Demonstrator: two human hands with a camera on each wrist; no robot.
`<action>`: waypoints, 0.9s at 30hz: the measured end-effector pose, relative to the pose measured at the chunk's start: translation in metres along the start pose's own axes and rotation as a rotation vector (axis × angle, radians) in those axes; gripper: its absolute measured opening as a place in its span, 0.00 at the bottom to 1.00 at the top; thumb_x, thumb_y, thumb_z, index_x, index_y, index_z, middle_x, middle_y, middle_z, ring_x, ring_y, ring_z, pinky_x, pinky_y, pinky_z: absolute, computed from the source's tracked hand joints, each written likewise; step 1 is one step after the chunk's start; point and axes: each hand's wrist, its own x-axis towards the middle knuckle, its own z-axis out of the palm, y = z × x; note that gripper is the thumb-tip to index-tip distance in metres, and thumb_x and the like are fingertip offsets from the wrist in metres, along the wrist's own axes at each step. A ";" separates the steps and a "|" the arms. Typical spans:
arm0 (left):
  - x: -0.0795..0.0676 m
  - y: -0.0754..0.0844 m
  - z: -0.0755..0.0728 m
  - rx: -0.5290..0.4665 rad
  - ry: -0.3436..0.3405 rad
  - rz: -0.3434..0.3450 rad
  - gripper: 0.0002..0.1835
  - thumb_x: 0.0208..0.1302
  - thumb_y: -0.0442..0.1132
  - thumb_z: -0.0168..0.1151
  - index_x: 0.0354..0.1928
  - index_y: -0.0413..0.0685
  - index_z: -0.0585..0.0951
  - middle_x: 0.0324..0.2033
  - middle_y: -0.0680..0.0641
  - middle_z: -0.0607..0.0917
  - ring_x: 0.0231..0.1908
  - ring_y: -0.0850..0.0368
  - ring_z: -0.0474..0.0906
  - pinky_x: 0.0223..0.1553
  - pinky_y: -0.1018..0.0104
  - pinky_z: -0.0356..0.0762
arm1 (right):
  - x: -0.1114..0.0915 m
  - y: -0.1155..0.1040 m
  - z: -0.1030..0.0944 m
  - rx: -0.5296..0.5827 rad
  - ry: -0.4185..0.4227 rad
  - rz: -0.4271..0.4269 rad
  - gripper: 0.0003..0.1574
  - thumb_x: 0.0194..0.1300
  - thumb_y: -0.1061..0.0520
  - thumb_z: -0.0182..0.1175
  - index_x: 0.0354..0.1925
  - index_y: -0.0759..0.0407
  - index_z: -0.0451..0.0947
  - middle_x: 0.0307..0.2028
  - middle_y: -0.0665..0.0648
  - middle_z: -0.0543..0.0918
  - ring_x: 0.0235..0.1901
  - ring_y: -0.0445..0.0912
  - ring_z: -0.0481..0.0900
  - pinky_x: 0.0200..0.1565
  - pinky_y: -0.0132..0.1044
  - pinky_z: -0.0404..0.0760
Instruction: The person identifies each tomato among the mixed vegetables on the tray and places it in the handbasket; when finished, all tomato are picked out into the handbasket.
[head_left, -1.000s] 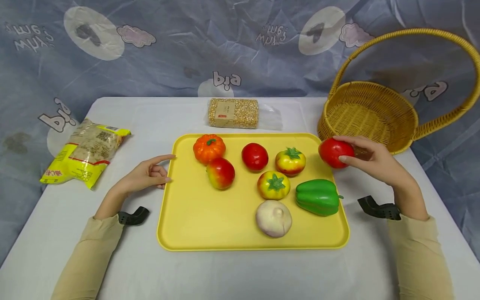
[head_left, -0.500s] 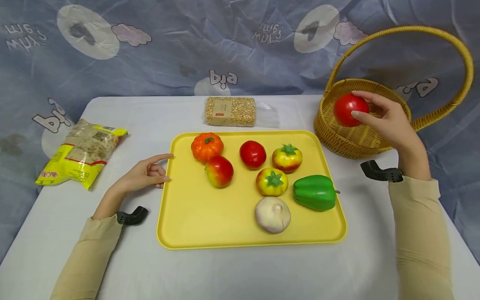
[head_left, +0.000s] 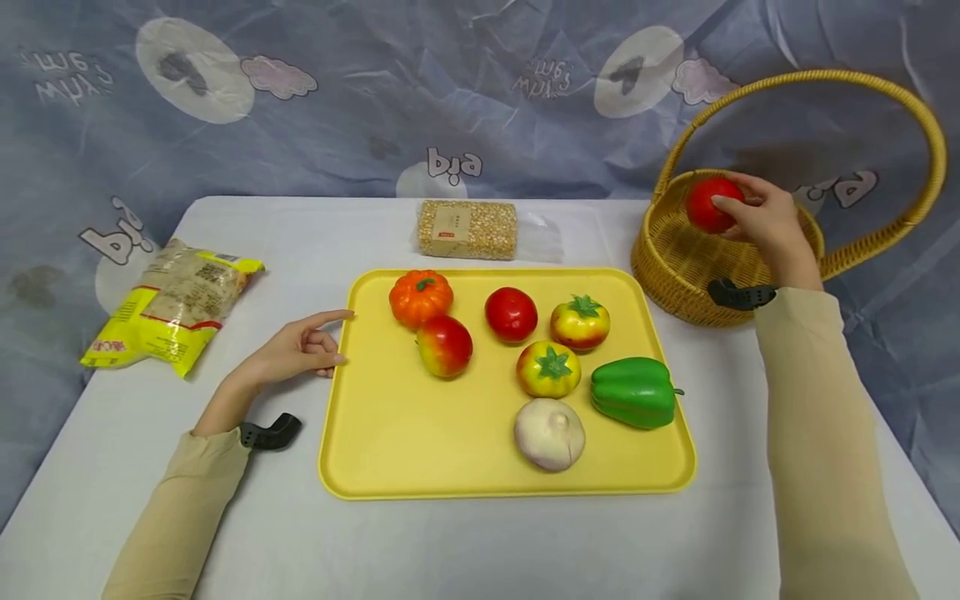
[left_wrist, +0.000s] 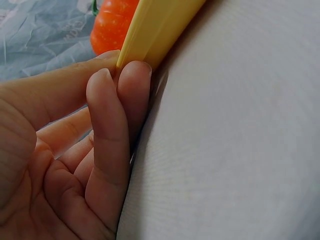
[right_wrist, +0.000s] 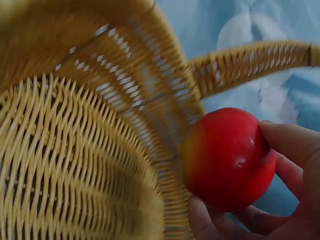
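My right hand (head_left: 767,218) holds a round red toy fruit (right_wrist: 232,159) between thumb and fingertips, over the wicker basket (head_left: 678,287) at the right. The fruit has a yellowish patch on one side in the right wrist view; its exact kind is unclear. My left hand (head_left: 294,348) pinches the left rim of the yellow tray (head_left: 420,450), thumb and fingertips meeting at the edge in the left wrist view. On the tray lie an orange toy pumpkin (head_left: 421,298), a red-and-yellow fruit (head_left: 445,346), a red fruit (head_left: 511,315), and a green bell pepper (head_left: 633,392).
Two yellow-and-red fruits (head_left: 581,322) with green leaves and a garlic bulb (head_left: 549,433) also lie on the tray. Behind it rests a bag of corn kernels (head_left: 468,228). A yellow snack-like bag (head_left: 180,304) lies at the left. The basket's tall handle (head_left: 832,77) arches above its opening.
The red fruit in my right hand has gone from the tray's right edge up and away, to over the basket. My left hand stays at the tray's rim.
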 end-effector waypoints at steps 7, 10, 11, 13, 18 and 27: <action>0.000 -0.002 0.001 -0.007 -0.008 0.014 0.39 0.59 0.30 0.62 0.70 0.35 0.54 0.26 0.55 0.82 0.24 0.64 0.80 0.28 0.70 0.80 | 0.022 0.017 0.001 -0.094 -0.077 0.136 0.48 0.61 0.36 0.55 0.73 0.43 0.48 0.68 0.52 0.55 0.59 0.47 0.65 0.32 0.23 0.81; 0.000 -0.002 0.001 0.000 0.004 0.003 0.39 0.59 0.30 0.62 0.70 0.36 0.55 0.26 0.55 0.82 0.24 0.65 0.80 0.28 0.70 0.80 | 0.026 0.021 0.001 -0.182 -0.122 0.158 0.50 0.61 0.34 0.53 0.74 0.47 0.46 0.64 0.55 0.59 0.58 0.50 0.65 0.43 0.31 0.83; 0.000 -0.002 0.001 -0.001 0.005 0.003 0.39 0.59 0.30 0.62 0.70 0.36 0.55 0.26 0.55 0.82 0.24 0.65 0.80 0.28 0.70 0.80 | 0.026 0.023 0.000 -0.208 -0.144 0.162 0.51 0.61 0.34 0.53 0.74 0.48 0.46 0.62 0.56 0.60 0.57 0.51 0.65 0.48 0.34 0.82; 0.000 -0.002 0.001 -0.003 0.006 0.007 0.39 0.59 0.30 0.62 0.69 0.36 0.55 0.26 0.55 0.82 0.24 0.65 0.80 0.28 0.70 0.80 | 0.027 0.026 0.000 -0.247 -0.184 0.165 0.51 0.62 0.35 0.52 0.74 0.50 0.44 0.60 0.56 0.62 0.56 0.52 0.66 0.55 0.41 0.78; -0.001 -0.002 0.001 -0.012 0.009 -0.002 0.39 0.59 0.30 0.62 0.70 0.37 0.55 0.26 0.55 0.82 0.24 0.66 0.80 0.28 0.70 0.80 | 0.028 0.031 -0.002 -0.256 -0.270 0.170 0.49 0.67 0.38 0.49 0.74 0.54 0.39 0.66 0.66 0.52 0.62 0.60 0.58 0.61 0.49 0.67; -0.001 -0.001 0.002 -0.023 0.008 -0.020 0.40 0.59 0.30 0.63 0.70 0.38 0.55 0.26 0.55 0.82 0.23 0.66 0.79 0.28 0.70 0.80 | 0.026 0.037 0.000 -0.201 -0.140 0.202 0.49 0.66 0.36 0.46 0.74 0.50 0.36 0.74 0.65 0.40 0.67 0.61 0.53 0.67 0.51 0.59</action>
